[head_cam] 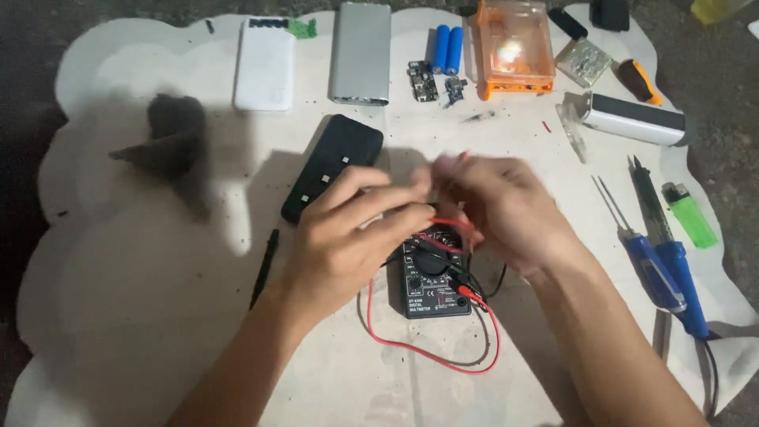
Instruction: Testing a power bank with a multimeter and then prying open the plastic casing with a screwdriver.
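A black multimeter (433, 278) lies on the pale mat (142, 261), with a red lead (427, 353) looping in front of it and black wire beside it. My left hand (352, 233) hovers over the meter's upper left, fingers pinched around a thin red probe (452, 224). My right hand (506, 209) is blurred by motion just to the right, fingertips meeting the left hand's above the meter; what it holds is hidden. A black flat case (332, 166) lies just behind my left hand.
At the back lie a white power bank (265, 63), a silver shell (361, 54), two blue cells (447, 49), a small circuit board (423, 81) and an orange box (514, 47). On the right are blue-handled tools (660, 265), a green lighter (689, 215) and a white-black device (636, 119). A black stick (265, 267) lies on the left.
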